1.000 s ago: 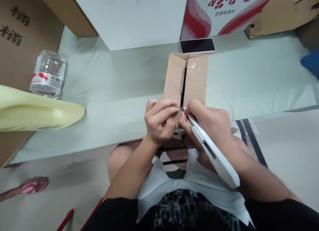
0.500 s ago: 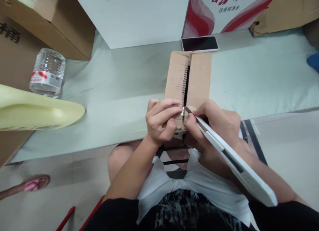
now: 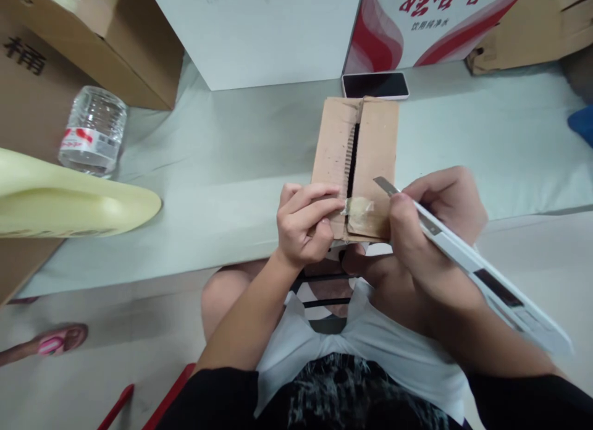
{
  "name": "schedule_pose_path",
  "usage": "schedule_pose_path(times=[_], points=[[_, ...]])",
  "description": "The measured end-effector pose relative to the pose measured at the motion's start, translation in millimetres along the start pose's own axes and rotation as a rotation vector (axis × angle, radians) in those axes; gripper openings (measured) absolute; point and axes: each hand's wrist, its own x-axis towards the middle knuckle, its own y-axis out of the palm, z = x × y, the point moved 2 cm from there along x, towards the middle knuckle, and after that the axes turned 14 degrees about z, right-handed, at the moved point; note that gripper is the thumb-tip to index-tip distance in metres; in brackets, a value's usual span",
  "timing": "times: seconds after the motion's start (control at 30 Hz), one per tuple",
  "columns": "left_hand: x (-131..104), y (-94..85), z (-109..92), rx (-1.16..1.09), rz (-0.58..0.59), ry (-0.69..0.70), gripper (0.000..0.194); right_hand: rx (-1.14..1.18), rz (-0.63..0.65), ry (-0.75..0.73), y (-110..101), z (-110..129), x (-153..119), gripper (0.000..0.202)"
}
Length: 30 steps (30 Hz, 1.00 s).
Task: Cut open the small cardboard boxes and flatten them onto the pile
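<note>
Your left hand (image 3: 303,223) is curled, fingertips pressing the near end of the box (image 3: 356,164) by the tape (image 3: 364,209). Your right hand (image 3: 430,223) is closed around the knife (image 3: 467,260), blade raised just above the box's right flap. The box lies on the counter (image 3: 222,189), near end at its edge.

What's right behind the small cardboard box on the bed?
A dark-screened phone lies flat just behind the box, with a red and white carton beyond it. Through the box's open seam only darkness shows; its contents are hidden.
</note>
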Motion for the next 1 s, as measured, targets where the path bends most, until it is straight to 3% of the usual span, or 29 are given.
schedule_pose_path(times=[0.1, 0.23, 0.3, 0.43, 0.63, 1.0], points=[[0, 0.2, 0, -0.003, 0.000, -0.008, 0.027, 0.007, 0.009, -0.097, 0, -1, 0, 0.011], [0, 0.5, -1, -0.003, -0.003, -0.006, 0.027, -0.031, 0.081, -0.441, 6, 0, 6, 0.010], [1, 0.3, -1, 0.003, 0.001, -0.009, 0.028, -0.064, 0.091, -0.521, 9, -3, 9, 0.011], [1, -0.5, -1, 0.007, 0.000, -0.003, 0.028, -0.128, 0.081, -0.488, 10, -6, 13, 0.012], [1, -0.7, -2, -0.009, 0.014, -0.016, 0.028, -0.188, 0.214, -0.179, 11, -7, 13, 0.015], [2, -1.0, -2, 0.002, 0.014, -0.015, 0.027, -0.175, 0.267, -0.132, 15, -6, 14, 0.013]])
